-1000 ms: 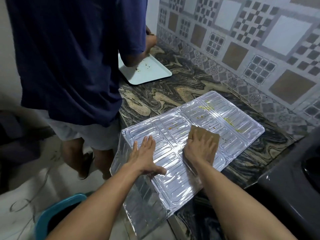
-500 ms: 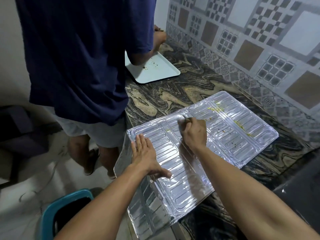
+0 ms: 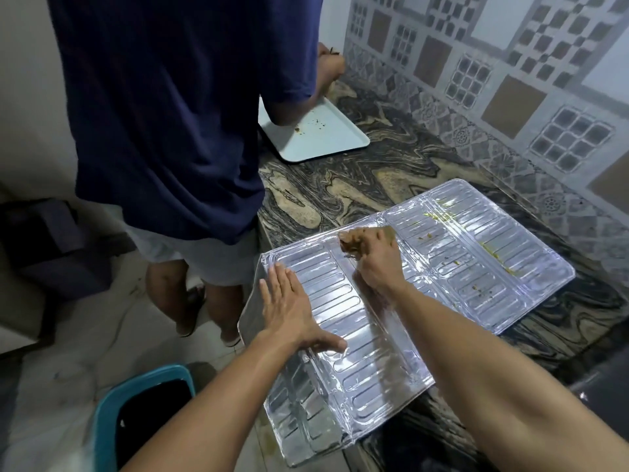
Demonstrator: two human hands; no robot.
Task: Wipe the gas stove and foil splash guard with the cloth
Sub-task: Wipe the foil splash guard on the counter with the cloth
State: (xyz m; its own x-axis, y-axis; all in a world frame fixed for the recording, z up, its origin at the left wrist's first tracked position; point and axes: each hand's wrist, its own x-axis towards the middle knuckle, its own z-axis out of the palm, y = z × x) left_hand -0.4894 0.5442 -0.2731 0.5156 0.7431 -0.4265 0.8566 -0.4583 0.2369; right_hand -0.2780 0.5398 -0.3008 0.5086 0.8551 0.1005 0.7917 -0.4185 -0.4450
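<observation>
The shiny foil splash guard (image 3: 476, 267) lies unfolded flat on the marbled counter, its near-left panel hanging over the counter's edge. Yellow-green stains dot its far right panels. My left hand (image 3: 289, 308) presses flat on the left part of the guard, fingers straight. My right hand (image 3: 374, 260) grips the bunched brown cloth (image 3: 350, 245) at the guard's far edge, near the middle fold. Most of the cloth is hidden under my fingers. The dark gas stove (image 3: 602, 396) shows only as a corner at the right edge.
Another person in a navy shirt (image 3: 177, 114) stands close on the left, working over a pale tray (image 3: 323, 137) on the counter (image 3: 374, 178). A teal bin (image 3: 112, 413) stands on the floor below. A patterned tile wall (image 3: 510, 80) backs the counter.
My right hand has slid the cloth leftward and away, from the middle-right panel to the guard's far edge, and has bunched it up. My left hand has stayed pressed on the left panel.
</observation>
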